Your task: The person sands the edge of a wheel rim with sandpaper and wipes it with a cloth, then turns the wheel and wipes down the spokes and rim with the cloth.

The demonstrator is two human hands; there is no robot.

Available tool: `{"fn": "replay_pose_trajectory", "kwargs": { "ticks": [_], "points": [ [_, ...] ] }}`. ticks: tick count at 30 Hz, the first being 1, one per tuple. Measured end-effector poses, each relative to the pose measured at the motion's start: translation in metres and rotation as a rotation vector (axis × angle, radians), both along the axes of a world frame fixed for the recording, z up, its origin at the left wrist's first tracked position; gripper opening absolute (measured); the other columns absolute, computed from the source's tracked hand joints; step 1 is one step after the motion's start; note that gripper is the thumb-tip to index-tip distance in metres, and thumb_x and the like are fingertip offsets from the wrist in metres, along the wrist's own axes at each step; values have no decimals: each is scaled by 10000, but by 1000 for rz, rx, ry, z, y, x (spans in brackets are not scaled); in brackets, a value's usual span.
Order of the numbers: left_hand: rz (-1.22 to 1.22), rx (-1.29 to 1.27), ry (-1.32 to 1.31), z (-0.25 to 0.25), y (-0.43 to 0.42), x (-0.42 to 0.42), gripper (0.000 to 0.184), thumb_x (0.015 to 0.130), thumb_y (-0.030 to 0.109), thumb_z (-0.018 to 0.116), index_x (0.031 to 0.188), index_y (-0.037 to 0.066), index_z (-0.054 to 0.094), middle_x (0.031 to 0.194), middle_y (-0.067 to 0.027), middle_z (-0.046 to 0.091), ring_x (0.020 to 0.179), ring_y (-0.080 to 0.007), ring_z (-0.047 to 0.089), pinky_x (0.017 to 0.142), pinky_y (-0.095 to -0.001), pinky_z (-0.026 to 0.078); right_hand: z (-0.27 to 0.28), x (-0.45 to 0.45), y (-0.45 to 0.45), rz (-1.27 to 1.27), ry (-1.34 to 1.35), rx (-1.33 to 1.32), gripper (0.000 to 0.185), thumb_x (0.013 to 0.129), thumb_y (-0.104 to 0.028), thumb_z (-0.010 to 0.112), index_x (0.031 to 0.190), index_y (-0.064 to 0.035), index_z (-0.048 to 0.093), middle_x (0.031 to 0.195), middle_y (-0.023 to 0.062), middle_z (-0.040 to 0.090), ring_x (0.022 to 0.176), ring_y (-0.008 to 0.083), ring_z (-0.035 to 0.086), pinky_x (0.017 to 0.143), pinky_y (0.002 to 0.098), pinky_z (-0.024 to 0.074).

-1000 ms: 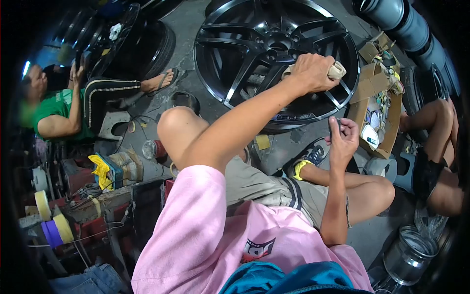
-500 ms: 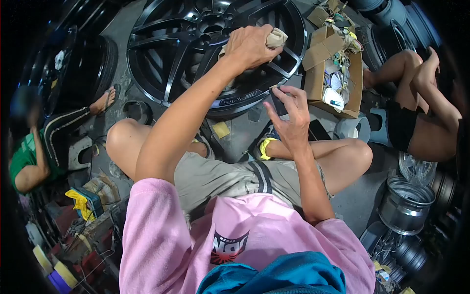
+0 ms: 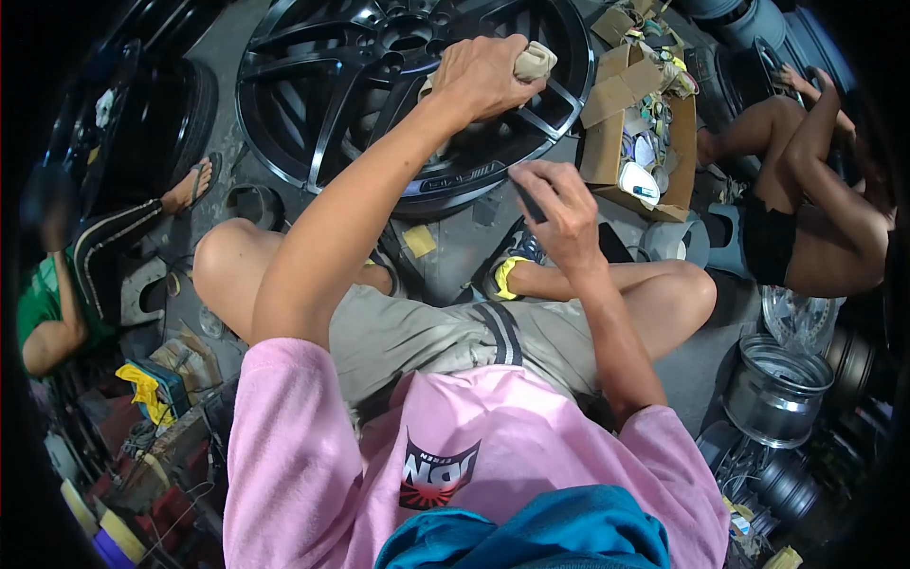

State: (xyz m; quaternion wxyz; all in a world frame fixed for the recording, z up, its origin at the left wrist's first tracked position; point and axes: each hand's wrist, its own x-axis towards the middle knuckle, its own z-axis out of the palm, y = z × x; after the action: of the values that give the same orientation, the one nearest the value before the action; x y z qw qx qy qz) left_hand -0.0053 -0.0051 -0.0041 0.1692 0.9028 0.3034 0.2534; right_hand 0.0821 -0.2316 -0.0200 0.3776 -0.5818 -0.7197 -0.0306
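Note:
A black multi-spoke car wheel rim [image 3: 327, 142] with pale bare-metal edges lies face up in front of me. My left hand [image 3: 485, 78] is closed around a bunched beige cloth [image 3: 536, 62], over the rim's spokes. At the rim's near right edge is my right hand [image 3: 561, 213], with its fingers curled and the fingertips at the lip. A small dark flat piece [image 3: 530, 203] shows between its thumb and fingers; its exact kind is unclear. White lettering [image 3: 474, 174] marks the near lip of the rim.
Right of the rim stands an open cardboard box [image 3: 675, 194] full of tapes and small items. A silver wheel [image 3: 777, 389] sits at the lower right. People sit at left and right. A yellow square [image 3: 418, 240] lies on the floor between my feet.
My right hand has shifted slightly left, its fingertips now closer to the rim's lip and more curled. My left hand stays on the cloth. The person at right has moved their arms.

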Motion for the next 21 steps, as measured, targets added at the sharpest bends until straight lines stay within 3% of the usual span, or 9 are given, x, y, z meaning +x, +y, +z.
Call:
{"fn": "replay_pose_trajectory", "kwargs": {
  "ticks": [4, 10, 12, 18, 21],
  "points": [
    [-4, -9, -2, 0, -1, 1, 488, 927, 576, 750, 1069, 109, 754, 910, -195, 797, 870, -433, 773, 790, -524, 611, -4, 8, 1, -76, -43, 43, 513, 682, 49, 802, 1184, -53, 770, 1133, 86, 721, 979, 298, 682, 842, 414, 573],
    [8, -1, 31, -2, 2, 1, 492, 931, 592, 742, 1080, 123, 751, 918, -164, 810, 881, -416, 783, 807, -517, 614, -9, -2, 1, 0, -17, 82, 592, 618, 47, 731, 1197, -64, 787, 1129, 53, 720, 1000, 294, 665, 870, 438, 538],
    [10, -1, 23, -2, 2, 0, 496, 932, 595, 740, 1083, 122, 750, 916, -165, 809, 881, -418, 782, 807, -516, 614, -8, 7, -1, -130, -115, 85, 591, 628, 18, 722, 1206, -83, 795, 1169, 28, 723, 1030, 292, 661, 867, 430, 524],
    [12, -9, 49, 1, 2, 0, 508, 933, 604, 742, 1089, 120, 748, 920, -168, 810, 886, -427, 780, 809, -520, 613, -8, -8, -7, -80, -161, 40, 576, 635, -33, 767, 1196, -158, 810, 1172, -35, 735, 1098, 231, 627, 942, 418, 465],
    [9, -13, 53, 1, 2, 0, 509, 932, 606, 742, 1088, 121, 749, 920, -171, 809, 886, -431, 778, 806, -522, 612, -10, 12, -3, -240, -210, 95, 525, 665, -78, 793, 1182, -166, 816, 1190, -53, 738, 1121, 228, 623, 961, 420, 454]
  ]
}}
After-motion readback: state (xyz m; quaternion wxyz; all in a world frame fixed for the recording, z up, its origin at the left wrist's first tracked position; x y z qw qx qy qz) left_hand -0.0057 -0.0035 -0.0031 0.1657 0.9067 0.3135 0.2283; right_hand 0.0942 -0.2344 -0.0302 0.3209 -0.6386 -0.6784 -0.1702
